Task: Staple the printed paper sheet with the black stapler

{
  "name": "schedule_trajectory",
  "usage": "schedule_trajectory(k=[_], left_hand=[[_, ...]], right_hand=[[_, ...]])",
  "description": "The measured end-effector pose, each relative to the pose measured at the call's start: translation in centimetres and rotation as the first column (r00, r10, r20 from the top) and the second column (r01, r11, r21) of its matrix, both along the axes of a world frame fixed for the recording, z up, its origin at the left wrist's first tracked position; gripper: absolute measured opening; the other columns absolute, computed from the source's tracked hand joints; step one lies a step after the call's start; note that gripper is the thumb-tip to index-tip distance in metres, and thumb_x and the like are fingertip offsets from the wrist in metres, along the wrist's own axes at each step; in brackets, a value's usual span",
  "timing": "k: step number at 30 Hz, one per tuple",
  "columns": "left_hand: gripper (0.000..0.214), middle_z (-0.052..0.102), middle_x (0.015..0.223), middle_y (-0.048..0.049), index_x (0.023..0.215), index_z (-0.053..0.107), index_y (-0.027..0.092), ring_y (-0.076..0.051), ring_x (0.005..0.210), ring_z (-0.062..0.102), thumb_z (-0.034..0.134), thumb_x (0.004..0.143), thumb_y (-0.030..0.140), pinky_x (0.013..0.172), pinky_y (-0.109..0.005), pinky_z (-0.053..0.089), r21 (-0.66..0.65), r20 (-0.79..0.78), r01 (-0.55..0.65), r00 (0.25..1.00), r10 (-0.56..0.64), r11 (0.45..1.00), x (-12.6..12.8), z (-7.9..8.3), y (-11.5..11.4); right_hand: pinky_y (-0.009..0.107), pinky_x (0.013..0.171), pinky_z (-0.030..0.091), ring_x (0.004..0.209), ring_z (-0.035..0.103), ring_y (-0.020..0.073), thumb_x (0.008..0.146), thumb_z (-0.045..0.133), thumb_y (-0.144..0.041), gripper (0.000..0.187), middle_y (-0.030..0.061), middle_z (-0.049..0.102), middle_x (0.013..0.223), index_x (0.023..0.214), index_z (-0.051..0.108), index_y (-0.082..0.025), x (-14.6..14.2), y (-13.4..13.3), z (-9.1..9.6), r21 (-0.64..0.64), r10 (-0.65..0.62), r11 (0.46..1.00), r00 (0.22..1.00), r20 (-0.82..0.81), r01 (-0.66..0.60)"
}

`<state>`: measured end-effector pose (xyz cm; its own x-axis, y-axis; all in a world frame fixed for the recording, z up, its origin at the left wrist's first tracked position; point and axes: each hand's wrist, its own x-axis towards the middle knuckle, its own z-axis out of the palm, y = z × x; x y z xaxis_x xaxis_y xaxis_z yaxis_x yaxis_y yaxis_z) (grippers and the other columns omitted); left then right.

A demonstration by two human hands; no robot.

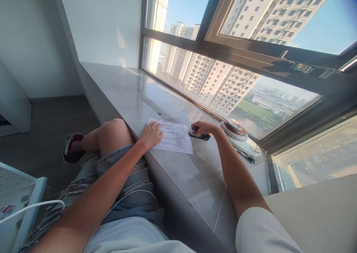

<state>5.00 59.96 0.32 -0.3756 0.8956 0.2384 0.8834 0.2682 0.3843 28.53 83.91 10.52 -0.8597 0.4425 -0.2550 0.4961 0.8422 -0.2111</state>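
Printed sheets of paper [175, 137] lie on the grey windowsill ledge in front of me. My left hand [152, 134] rests flat on their left side, fingers stretched out. At the right edge of the paper, my right hand [205, 127] is wrapped round a black stapler [199, 135]. The stapler's front end meets the paper's edge; I cannot tell whether the sheet is between its jaws. Beyond the paper lies a small dark piece [160, 114], perhaps staples, too small to make out.
A stack of round plate-like items [235, 128] stands by the window at the right, with a dark tangled cord [247, 157] beside it. The tiled ledge [206, 204] runs along the window frame [237, 55]. A white perforated rack [19, 186] stands at the lower left, and a white cable [33, 205] crosses there.
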Motion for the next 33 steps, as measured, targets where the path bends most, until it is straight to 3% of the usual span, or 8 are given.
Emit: schedule_trajectory(k=[4, 10, 14, 21, 33], left_hand=[[0.058, 0.041, 0.173, -0.0227, 0.16, 0.053, 0.009, -0.038, 0.166, 0.031, 0.049, 0.106, 0.032, 0.137, -0.057, 0.02, -0.023, 0.0, -0.013, 1.0, 0.013, 1.0, 0.2, 0.4, -0.2], [0.064, 0.032, 0.178, -0.0203, 0.167, 0.042, 0.008, -0.035, 0.168, 0.024, 0.036, 0.111, 0.039, 0.138, -0.054, 0.018, -0.126, -0.03, -0.006, 1.0, 0.002, 0.992, 0.2, 1.2, -0.7], [0.062, 0.035, 0.178, -0.0185, 0.166, 0.044, 0.01, -0.033, 0.168, 0.027, 0.034, 0.111, 0.037, 0.138, -0.05, 0.019, -0.128, -0.052, -0.03, 0.998, 0.023, 0.991, 0.3, 1.4, -0.8], [0.059, 0.04, 0.174, -0.0207, 0.162, 0.048, 0.007, -0.035, 0.165, 0.032, 0.036, 0.11, 0.033, 0.137, -0.052, 0.022, -0.097, -0.082, -0.069, 0.995, 0.061, 0.993, 0.4, 1.2, -0.6], [0.06, 0.042, 0.173, -0.0219, 0.161, 0.05, 0.007, -0.036, 0.164, 0.033, 0.036, 0.109, 0.035, 0.136, -0.054, 0.023, -0.072, -0.075, -0.056, 0.996, 0.05, 0.996, 0.0, 0.8, -0.4]], right_hand=[[0.026, 0.06, 0.044, 0.071, 0.061, 0.0167, 0.075, 0.08, -0.029, 0.019, 0.0007, 0.071, 0.084, 0.092, 0.073, -0.025, -0.6, -1.3, 0.6, -0.034, -0.009, 0.999, 1.0, 0.016, 0.009], [0.025, 0.063, 0.044, 0.07, 0.06, 0.0156, 0.073, 0.087, -0.039, 0.038, -0.0005, 0.068, 0.082, 0.103, 0.071, -0.023, -0.5, -2.0, 1.8, -0.165, 0.041, 0.986, 0.977, 0.207, -0.006], [0.025, 0.064, 0.043, 0.073, 0.059, 0.0159, 0.074, 0.087, -0.044, 0.04, -0.0012, 0.066, 0.082, 0.102, 0.067, -0.022, -0.3, -2.5, 2.4, -0.245, 0.069, 0.97, 0.953, 0.295, 0.005], [0.029, 0.066, 0.038, 0.071, 0.053, 0.0157, 0.07, 0.086, -0.042, 0.037, -0.0029, 0.062, 0.078, 0.09, 0.061, -0.023, -0.2, -3.2, 3.0, -0.206, 0.107, 0.978, 0.909, 0.404, -0.023], [0.028, 0.068, 0.039, 0.074, 0.052, 0.0145, 0.074, 0.084, -0.05, 0.04, -0.0037, 0.061, 0.079, 0.091, 0.063, -0.02, -1.8, -4.7, 2.0, -0.384, 0.3, 0.9, 0.93, 0.211, -0.204]])
